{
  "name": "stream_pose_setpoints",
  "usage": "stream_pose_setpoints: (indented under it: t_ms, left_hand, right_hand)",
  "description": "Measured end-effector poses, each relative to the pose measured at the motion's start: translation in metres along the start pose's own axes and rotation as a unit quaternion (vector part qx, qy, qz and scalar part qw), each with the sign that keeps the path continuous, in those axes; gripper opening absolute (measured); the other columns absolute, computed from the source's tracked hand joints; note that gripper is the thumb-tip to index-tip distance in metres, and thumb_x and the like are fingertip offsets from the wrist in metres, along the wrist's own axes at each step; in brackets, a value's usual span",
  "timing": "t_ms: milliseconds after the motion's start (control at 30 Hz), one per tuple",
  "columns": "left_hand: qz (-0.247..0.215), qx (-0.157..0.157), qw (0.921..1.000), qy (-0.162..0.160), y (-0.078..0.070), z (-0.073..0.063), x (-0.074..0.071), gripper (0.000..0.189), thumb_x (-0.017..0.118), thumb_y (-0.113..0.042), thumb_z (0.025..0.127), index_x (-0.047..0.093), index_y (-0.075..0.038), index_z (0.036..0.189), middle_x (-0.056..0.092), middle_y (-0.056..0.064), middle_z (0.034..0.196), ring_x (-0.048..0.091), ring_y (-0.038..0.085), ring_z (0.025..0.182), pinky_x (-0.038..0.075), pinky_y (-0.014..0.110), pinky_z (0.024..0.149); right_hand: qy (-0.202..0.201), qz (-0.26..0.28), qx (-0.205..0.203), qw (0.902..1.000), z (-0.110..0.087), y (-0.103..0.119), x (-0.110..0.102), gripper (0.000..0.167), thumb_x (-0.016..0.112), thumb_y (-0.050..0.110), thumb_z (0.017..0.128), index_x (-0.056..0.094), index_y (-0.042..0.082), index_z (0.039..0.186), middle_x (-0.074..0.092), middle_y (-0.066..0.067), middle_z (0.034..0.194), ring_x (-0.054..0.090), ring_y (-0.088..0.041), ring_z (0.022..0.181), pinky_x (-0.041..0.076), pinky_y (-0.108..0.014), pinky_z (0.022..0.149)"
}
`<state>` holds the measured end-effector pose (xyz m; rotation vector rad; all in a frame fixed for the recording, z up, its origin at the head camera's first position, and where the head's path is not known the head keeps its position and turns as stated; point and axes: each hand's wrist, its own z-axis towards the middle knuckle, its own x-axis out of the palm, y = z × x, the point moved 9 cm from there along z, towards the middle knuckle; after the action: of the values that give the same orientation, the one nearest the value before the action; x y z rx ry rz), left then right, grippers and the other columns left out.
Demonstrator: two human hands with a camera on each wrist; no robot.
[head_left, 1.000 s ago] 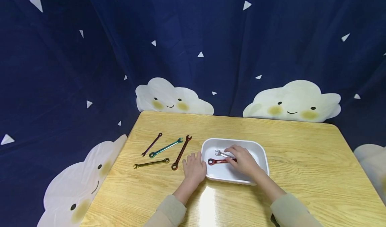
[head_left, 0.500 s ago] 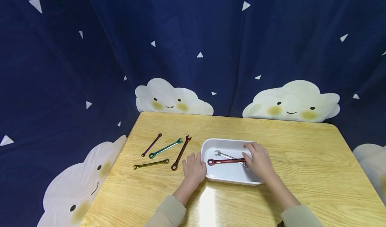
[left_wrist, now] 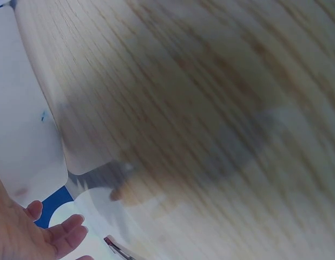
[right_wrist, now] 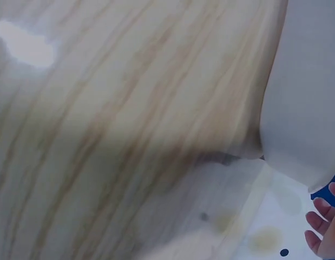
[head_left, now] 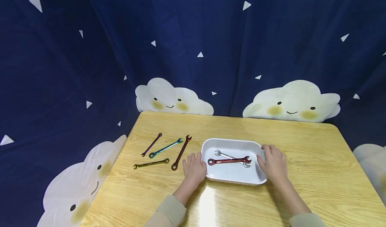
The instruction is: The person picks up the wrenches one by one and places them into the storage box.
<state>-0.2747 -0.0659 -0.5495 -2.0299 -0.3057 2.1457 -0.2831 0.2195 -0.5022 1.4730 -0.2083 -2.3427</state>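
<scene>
A person sits at a wooden table (head_left: 301,160) with a white rectangular tray (head_left: 233,177) just in front of them, and everything here is placed relative to that tray. Inside it lie two wrenches, crossed: a red wrench (head_left: 229,160) running left to right, and a smaller silver wrench (head_left: 224,155) under it, angled toward the tray's far-left corner. The left hand (head_left: 194,168) rests flat on the table against the tray's left wall, fingers relaxed and loosely spread, holding nothing. The right hand (head_left: 273,165) sits at the tray's right wall, fingers gently bent against the rim; it does not appear to pinch anything, though the contact itself is partly hidden. Left of the tray, four more wrenches lie on the table: a brown wrench (head_left: 181,152) nearest, then a teal wrench (head_left: 166,148), a gold wrench (head_left: 151,163) and a dark purple wrench (head_left: 152,144) farthest. Judging by this layout, the step in hand is steadying the tray between placements; a next move would call for reaching left for the brown wrench. Right of and beyond the tray the tabletop is bare; the table's near edge lies close to the person's sleeves. The wrist views are blurred and show only wood grain and fingertips.
</scene>
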Motion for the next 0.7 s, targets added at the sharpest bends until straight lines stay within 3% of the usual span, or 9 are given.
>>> stream_pose_setpoints:
  t_ms: [200,433,700]
  left_hand:
    - [0.001,-0.001,1.0,-0.001,0.0,-0.001,-0.001,0.031,0.041,-0.027,0.089,0.046,-0.01,0.115,0.048,0.012,0.099,0.044,0.03,0.095,0.031,0.051,0.086]
    - [-0.003,-0.001,1.0,-0.002,0.0,0.0,-0.001,0.031,0.042,-0.026,0.089,0.046,-0.01,0.115,0.048,0.012,0.099,0.044,0.03,0.096,0.031,0.051,0.087]
    - [0.001,-0.002,1.0,-0.001,-0.001,0.0,-0.001,0.032,0.042,-0.026,0.089,0.046,-0.01,0.116,0.049,0.013,0.101,0.044,0.031,0.097,0.031,0.052,0.088]
  right_hand:
    - [0.026,-0.01,0.033,0.9991,-0.006,-0.01,0.003,0.042,0.067,0.024,0.076,0.051,0.001,0.107,0.052,-0.027,0.101,0.048,-0.044,0.095,0.032,-0.058,0.083]
    - [0.062,-0.014,0.078,0.9949,-0.011,-0.02,0.008,0.046,0.066,0.027,0.076,0.049,-0.001,0.109,0.05,-0.028,0.103,0.046,-0.045,0.095,0.033,-0.057,0.078]
    - [0.096,-0.023,0.101,0.99,-0.015,-0.026,0.013,0.045,0.061,0.03,0.08,0.048,0.0,0.11,0.049,-0.03,0.103,0.046,-0.045,0.093,0.034,-0.057,0.076]
